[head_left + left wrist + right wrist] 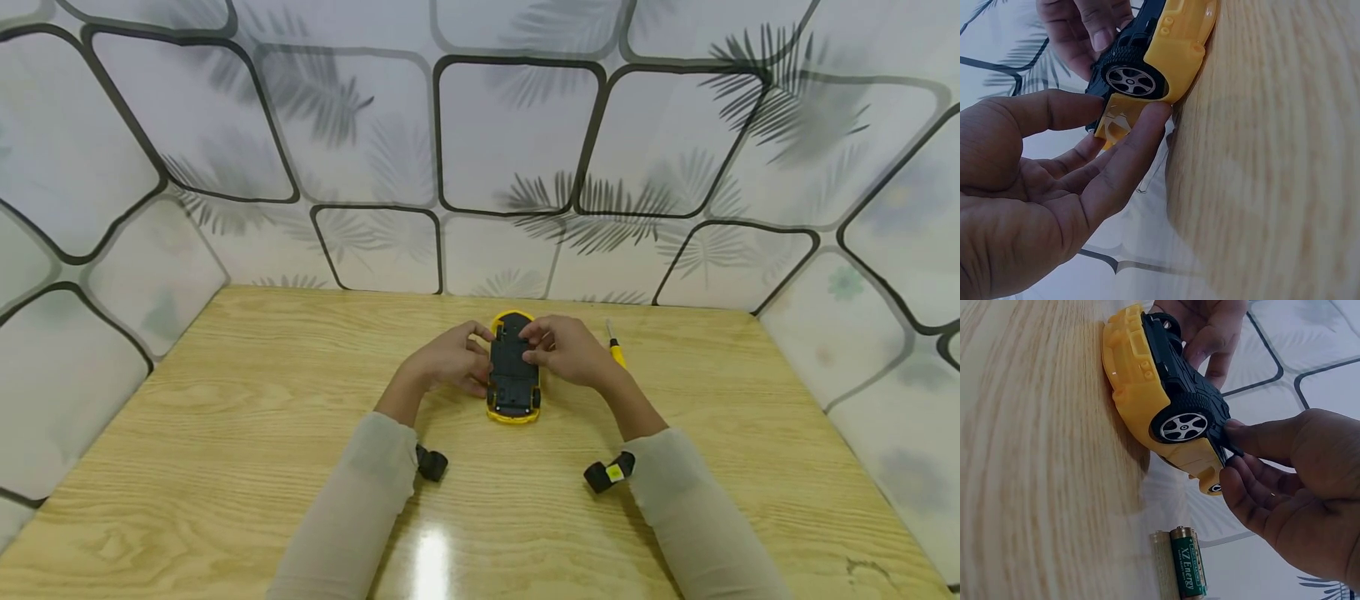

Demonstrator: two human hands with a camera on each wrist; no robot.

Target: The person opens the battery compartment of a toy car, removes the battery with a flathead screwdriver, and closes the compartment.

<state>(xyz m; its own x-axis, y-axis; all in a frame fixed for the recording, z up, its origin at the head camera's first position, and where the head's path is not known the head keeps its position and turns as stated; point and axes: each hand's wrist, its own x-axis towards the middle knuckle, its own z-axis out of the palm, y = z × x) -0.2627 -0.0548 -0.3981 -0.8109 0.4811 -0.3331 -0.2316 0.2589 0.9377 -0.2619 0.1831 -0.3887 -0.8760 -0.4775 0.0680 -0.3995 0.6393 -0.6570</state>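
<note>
A yellow toy car (514, 416) lies upside down on the table, its black underside (513, 367) facing up. My left hand (456, 360) grips the car's left side, with thumb and fingers on its yellow edge in the left wrist view. On the other side, my right hand (566, 348) bends over the underside. In the right wrist view, its thumb and forefinger pinch a thin black piece (1233, 449) at the chassis edge. Whether that piece is loose from the car cannot be seen. Silver-rimmed wheels (1184, 427) show on the car.
A screwdriver with a yellow handle (617, 355) lies just right of my right hand. Green batteries (1188, 565) stand out beside the car in the right wrist view. The wood-grain table (262, 433) meets a patterned wall (510, 142) behind.
</note>
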